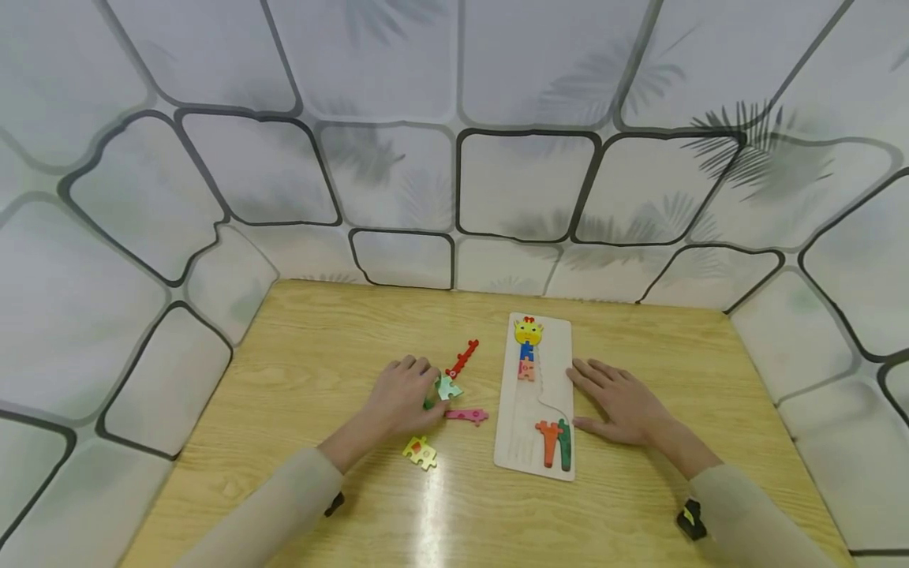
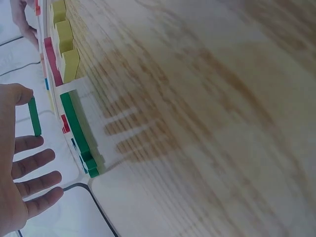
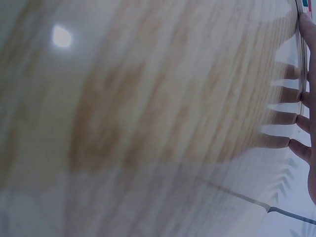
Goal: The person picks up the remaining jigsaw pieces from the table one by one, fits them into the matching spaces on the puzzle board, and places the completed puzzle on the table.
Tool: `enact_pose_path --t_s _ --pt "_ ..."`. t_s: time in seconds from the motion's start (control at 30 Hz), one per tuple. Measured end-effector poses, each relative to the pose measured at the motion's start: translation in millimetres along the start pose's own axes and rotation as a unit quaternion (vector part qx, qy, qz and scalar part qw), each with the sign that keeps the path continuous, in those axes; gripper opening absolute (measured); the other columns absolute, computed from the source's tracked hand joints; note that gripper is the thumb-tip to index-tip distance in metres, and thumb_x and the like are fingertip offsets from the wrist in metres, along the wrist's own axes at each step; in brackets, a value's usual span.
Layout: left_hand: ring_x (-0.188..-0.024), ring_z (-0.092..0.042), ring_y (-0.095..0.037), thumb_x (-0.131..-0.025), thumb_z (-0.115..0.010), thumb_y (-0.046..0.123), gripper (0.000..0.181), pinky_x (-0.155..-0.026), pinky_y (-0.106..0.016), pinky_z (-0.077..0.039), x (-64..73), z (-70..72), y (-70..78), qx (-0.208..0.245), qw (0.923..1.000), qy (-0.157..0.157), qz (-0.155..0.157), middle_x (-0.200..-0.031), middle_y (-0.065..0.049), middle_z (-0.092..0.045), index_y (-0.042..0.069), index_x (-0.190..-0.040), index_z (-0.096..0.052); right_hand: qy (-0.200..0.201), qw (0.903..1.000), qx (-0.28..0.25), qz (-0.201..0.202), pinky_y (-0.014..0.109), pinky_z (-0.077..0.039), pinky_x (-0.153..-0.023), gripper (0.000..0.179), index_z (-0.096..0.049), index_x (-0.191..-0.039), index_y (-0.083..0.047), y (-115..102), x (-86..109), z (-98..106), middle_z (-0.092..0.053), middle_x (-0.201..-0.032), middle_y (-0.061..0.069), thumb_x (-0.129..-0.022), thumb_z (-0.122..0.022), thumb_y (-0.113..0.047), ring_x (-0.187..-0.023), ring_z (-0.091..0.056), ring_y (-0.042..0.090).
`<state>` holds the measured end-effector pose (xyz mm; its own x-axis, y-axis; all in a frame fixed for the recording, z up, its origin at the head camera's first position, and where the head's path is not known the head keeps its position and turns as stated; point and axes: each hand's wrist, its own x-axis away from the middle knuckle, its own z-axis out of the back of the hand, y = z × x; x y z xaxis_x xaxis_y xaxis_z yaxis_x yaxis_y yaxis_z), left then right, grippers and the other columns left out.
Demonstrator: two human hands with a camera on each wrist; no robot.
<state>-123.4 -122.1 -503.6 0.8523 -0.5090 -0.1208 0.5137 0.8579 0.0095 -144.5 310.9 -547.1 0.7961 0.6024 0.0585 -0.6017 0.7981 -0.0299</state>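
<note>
My left hand pinches a light green puzzle piece between thumb and index finger. In the left wrist view this green piece appears edge-on and raised, the other fingers spread apart. A dark green piece stands out beneath the hand there; from the head it is mostly hidden. The white puzzle board bears a giraffe head, blue and salmon pieces below it, plus orange and green leg-shaped pieces. My right hand rests with fingers extended at the board's right edge.
Loose on the wooden table lie a red piece, a pink piece and a yellow piece, all left of the board. A patterned wall encloses the table's back and sides.
</note>
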Motion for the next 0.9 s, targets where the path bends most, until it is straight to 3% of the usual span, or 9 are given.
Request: enact_pose_path --t_s 0.23,0.67,0.9 --pt "-0.119 -0.067 -0.028 -0.097 -0.062 0.059 0.056 -0.104 -0.046 -0.057 -7.6 0.7 1.3 -0.009 0.9998 -0.009 -0.016 -0.128 -0.007 -0.071 0.013 -0.129 -0.069 0.008 1.0000 -0.004 0.004 0.064 -0.042 -0.118 0.087 -0.037 -0.165 -0.016 -1.6 -0.6 2.3 -0.038 -0.171 0.012 -0.098 -0.058 -0.068 -0.155 -0.040 0.042" --pt "-0.110 -0.067 -0.023 -0.096 -0.061 0.060 0.053 -0.094 -0.040 -0.059 -18.7 -5.2 8.3 -0.006 0.9969 -0.011 -0.077 -0.119 -0.003 -0.072 0.017 -0.125 -0.072 0.003 1.0000 -0.003 0.003 0.063 -0.042 -0.119 0.087 -0.036 -0.165 -0.017 -0.9 0.7 0.9 -0.036 -0.172 0.011 -0.098 -0.058 -0.068 -0.155 -0.040 0.041" --pt "-0.109 -0.067 -0.022 -0.097 -0.059 0.061 0.050 -0.093 -0.038 -0.059 -22.0 -6.9 12.8 -0.018 0.9951 -0.025 -0.094 -0.118 -0.001 -0.072 0.020 -0.121 -0.071 0.002 1.0000 -0.006 0.005 0.063 -0.041 -0.119 0.087 -0.035 -0.166 -0.017 -0.4 0.4 0.4 -0.035 -0.173 0.011 -0.099 -0.057 -0.068 -0.156 -0.039 0.041"
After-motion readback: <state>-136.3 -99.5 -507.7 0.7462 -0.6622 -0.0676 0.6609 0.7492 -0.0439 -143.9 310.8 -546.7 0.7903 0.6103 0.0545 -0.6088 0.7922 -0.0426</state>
